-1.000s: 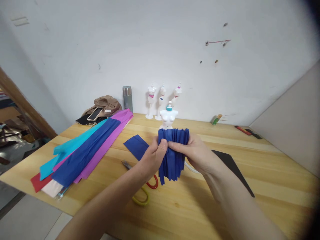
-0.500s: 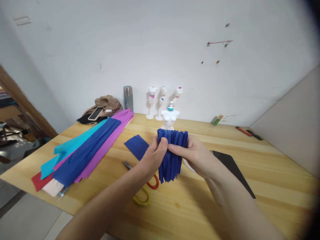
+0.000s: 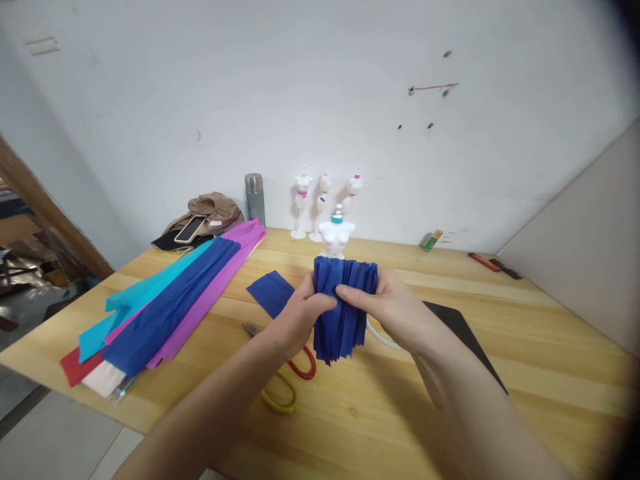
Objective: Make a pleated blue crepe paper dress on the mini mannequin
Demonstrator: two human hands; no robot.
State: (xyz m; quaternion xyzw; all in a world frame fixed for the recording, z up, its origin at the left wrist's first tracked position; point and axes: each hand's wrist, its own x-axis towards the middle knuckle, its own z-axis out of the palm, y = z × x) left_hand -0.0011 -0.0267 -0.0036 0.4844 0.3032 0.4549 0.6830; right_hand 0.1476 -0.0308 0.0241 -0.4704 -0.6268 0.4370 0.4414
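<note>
Pleated blue cloth point(image 3: 341, 320), one bundle, gathered in narrow upright folds, ragged along the lower edge; location: in both hands, above the counter point(image 3: 360, 427), in front of a white dress form point(image 3: 336, 235) with a teal neck band, whose lower part it hid. Left hand point(image 3: 303, 312): fingers pinching the bundle's left side, thumb across the front folds. Right hand point(image 3: 393, 301): fingers pinching its right side, thumb laid over the front. Flat blue piece point(image 3: 270, 291), lying just beyond the left hand. Scissors point(image 3: 280, 404), one pair, red and yellow handles, partly covered by the left forearm. White curved item point(image 3: 383, 337), partly hidden by the right hand. Dark flat panel point(image 3: 467, 343), right of the right forearm. Coloured sheets point(image 3: 175, 300), a layered spread, at left. Grey flask point(image 3: 255, 201), upright near the wall point(image 3: 320, 80).
</note>
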